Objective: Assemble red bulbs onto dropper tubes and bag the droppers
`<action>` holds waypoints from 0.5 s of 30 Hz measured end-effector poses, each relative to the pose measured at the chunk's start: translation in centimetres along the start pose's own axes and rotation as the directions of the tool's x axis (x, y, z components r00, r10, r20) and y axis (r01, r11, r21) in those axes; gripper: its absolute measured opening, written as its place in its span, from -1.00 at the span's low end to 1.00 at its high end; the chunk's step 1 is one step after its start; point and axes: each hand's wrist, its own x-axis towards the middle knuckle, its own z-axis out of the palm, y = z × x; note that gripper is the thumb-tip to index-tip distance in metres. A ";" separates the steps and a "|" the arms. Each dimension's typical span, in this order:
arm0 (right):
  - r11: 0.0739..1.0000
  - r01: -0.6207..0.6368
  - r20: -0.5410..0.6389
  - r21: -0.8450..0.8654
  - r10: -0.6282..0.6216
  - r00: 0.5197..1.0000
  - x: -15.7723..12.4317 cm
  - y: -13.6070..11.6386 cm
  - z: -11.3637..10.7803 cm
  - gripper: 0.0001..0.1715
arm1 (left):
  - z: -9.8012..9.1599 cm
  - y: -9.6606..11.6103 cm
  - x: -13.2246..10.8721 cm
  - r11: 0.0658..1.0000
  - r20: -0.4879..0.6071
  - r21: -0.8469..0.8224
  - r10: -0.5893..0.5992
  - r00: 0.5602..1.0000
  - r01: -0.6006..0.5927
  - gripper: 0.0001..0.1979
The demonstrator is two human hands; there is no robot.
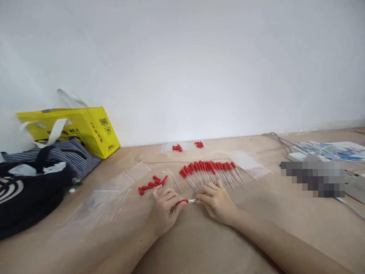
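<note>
Between my hands lies a short stretch of clear glass dropper tube (192, 200), with a red rubber bulb (184, 201) at its left end. My left hand (167, 209) is closed around the bulb, covering most of it. Gripped in my right hand (215, 201) is the tube, its far end hidden by the fingers. Just beyond my right hand, a row of droppers with red bulbs (212, 167) fans across the table. Loose red bulbs (147, 187) and a small group of bare glass tubes (169, 179) lie beyond my left hand.
Clear zip bags (97, 205) spread over the wooden table (194, 247) at left, another bag (251, 163) at right. Against the wall sits a bag with more red bulbs (177, 147). A yellow bag (107, 133) and black bag (31, 205) stand left; cables (281, 140) and papers (333, 150) lie right.
</note>
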 end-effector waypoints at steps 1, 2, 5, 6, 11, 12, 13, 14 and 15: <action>1.000 -0.001 0.001 -0.028 0.001 1.000 0.0 0.1 0.1 -0.80 | 0.0 -0.2 0.0 1.000 0.000 0.021 -0.016 1.000 0.016 -0.85; 0.998 -0.024 -0.003 -0.051 0.024 1.000 0.0 0.2 0.3 -0.81 | -0.1 -0.6 0.0 0.998 -0.011 0.048 -0.046 0.999 0.046 -0.79; 0.962 -0.252 -0.073 -0.106 0.245 0.967 0.4 1.1 0.6 -0.80 | -0.4 -2.3 0.1 0.967 -0.089 0.149 -0.195 0.977 0.207 -0.48; 0.928 -0.353 -0.105 -0.123 0.341 0.934 0.7 1.6 0.7 -0.79 | -0.6 -3.0 0.1 0.946 -0.115 0.187 -0.247 0.962 0.266 -0.49; 0.738 -0.644 -0.173 -0.203 0.620 0.765 1.9 3.9 1.5 -0.78 | -1.6 -6.1 0.2 0.784 -0.262 0.368 -0.429 0.864 0.500 -0.67; 0.720 -0.659 -0.173 -0.215 0.636 0.752 2.1 4.2 1.7 -0.79 | -1.8 -6.4 0.1 0.761 -0.251 0.379 -0.463 0.850 0.526 -0.68; 0.711 -0.666 -0.171 -0.226 0.645 0.745 2.3 4.5 1.9 -0.80 | -1.8 -6.7 0.0 0.747 -0.233 0.381 -0.493 0.838 0.545 -0.68; 0.706 -0.669 -0.168 -0.234 0.648 0.743 2.4 4.6 2.1 -0.81 | -1.9 -7.0 -0.1 0.740 -0.209 0.376 -0.518 0.830 0.557 -0.67; 0.705 -0.667 -0.163 -0.241 0.648 0.744 2.4 4.7 2.2 -0.83 | -1.8 -7.1 -0.2 0.741 -0.183 0.368 -0.535 0.825 0.562 -0.67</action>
